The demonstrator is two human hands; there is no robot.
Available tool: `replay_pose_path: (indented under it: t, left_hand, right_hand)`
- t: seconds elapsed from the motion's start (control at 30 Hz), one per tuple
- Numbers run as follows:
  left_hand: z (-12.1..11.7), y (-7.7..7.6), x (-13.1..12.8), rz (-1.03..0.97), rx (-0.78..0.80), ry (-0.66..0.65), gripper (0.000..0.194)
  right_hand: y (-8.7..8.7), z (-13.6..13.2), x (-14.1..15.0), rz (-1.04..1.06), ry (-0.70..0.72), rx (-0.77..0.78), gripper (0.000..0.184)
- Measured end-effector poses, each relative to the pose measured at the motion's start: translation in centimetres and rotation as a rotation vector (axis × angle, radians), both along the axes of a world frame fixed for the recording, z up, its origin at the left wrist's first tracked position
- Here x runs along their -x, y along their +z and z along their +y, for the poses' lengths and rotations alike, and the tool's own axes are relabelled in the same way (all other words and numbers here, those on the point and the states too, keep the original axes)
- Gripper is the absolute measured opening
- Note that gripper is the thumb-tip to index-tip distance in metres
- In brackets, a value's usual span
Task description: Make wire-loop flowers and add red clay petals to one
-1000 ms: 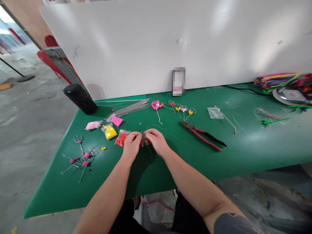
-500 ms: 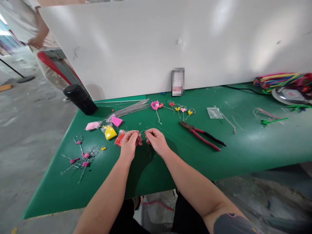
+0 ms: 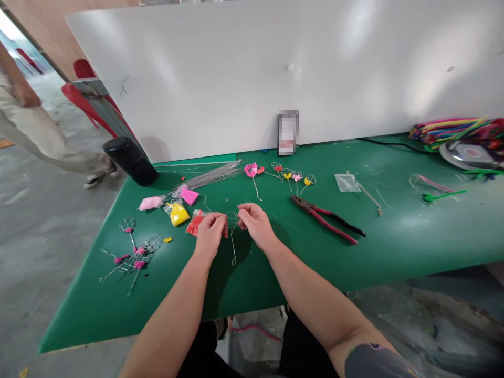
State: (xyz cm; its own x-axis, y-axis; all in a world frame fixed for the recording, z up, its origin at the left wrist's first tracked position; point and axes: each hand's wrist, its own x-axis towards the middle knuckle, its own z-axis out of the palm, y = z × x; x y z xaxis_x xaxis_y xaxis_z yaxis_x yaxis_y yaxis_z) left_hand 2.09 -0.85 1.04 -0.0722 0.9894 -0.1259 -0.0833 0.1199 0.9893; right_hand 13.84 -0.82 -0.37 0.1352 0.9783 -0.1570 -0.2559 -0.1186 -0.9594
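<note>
My left hand pinches a thin silver wire, bent into a round loop with a twisted stem that hangs down to a small eyelet. On the other side of the loop, my right hand has its thumb and fingertips closed at the wire's edge. A bag of red clay lies right beside my left hand. Bags of yellow, bright pink and pale pink clay are farther left. Pliers with red handles rest right of my right hand.
Finished wire pieces with pink bits lie at the left; small wire flowers lie behind my hands. A bundle of straight wires, a black cylinder and a phone stand or lie toward the white board. A person walks at far left.
The wire loop has turned, so its twisted stem now hangs plainly toward me. My right hand has shifted slightly up and away from my left. A person passed behind the board's left edge.
</note>
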Motion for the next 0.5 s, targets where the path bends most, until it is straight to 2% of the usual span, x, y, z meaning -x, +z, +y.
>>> replay_pose_path:
  t: [0.1,0.2,0.33,0.4,0.5]
  left_hand:
    - [-0.1,0.1,0.0,0.04,0.032,-0.054,0.009]
    - [-0.3,0.2,-0.2,0.058,0.042,-0.104,0.008]
    - [-0.6,0.4,-0.2,0.09,0.031,-0.178,0.006]
    - [-0.7,0.5,-0.2,0.119,0.03,-0.196,0.006]
    - [-0.8,0.4,-0.1,0.134,0.03,-0.209,0.008]
  right_hand:
    - [1.0,0.1,-0.7,-0.107,-0.127,0.001,0.013]
    - [2.9,0.4,-1.1,-0.326,-0.098,-0.116,0.013]
    - [6.2,1.8,-0.8,-0.63,0.096,-0.367,0.018]
    - [7.6,2.7,-0.3,-0.714,0.259,-0.406,0.02]
    - [8.7,3.8,0.2,-0.919,0.463,-0.399,0.012]
